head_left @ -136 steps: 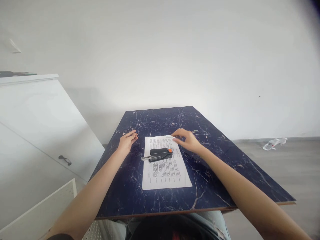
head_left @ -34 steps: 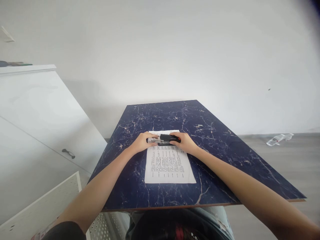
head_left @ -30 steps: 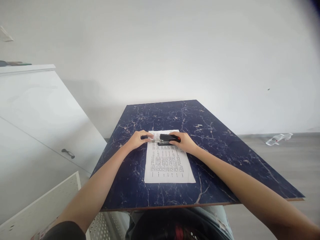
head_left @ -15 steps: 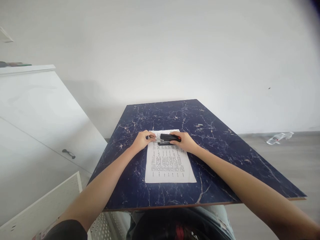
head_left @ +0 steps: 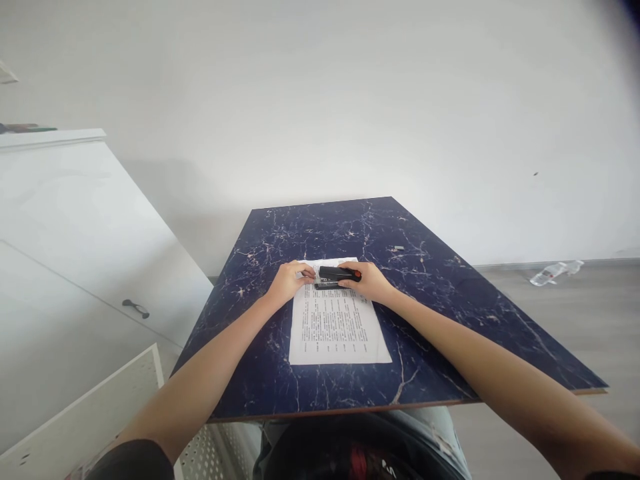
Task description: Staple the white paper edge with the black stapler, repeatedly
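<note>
A black stapler (head_left: pixel 333 273) with a reddish mark at its rear lies over the upper part of a printed sheet of paper (head_left: pixel 330 327). Its top arm is raised, and silver metal shows between arm and base. My right hand (head_left: pixel 370 281) grips the rear end, fingers on top and thumb lower down. At the front end, my left hand (head_left: pixel 293 279) has its thumb and fingers pinched close together by the silver part. Whatever sits between those left fingertips is too small to make out.
The dark blue marble-patterned table (head_left: pixel 320 230) carries a small pale item (head_left: pixel 399 248) beyond my right hand. A white cabinet (head_left: pixel 75 220) stands at left, above a perforated white panel (head_left: pixel 120 393). Clear plastic packaging (head_left: pixel 555 272) lies on the floor at right.
The left fingertips have moved slightly right, closer to the stapler's front end. The right hand keeps its grip on the stapler. The whole view has shifted slightly.
</note>
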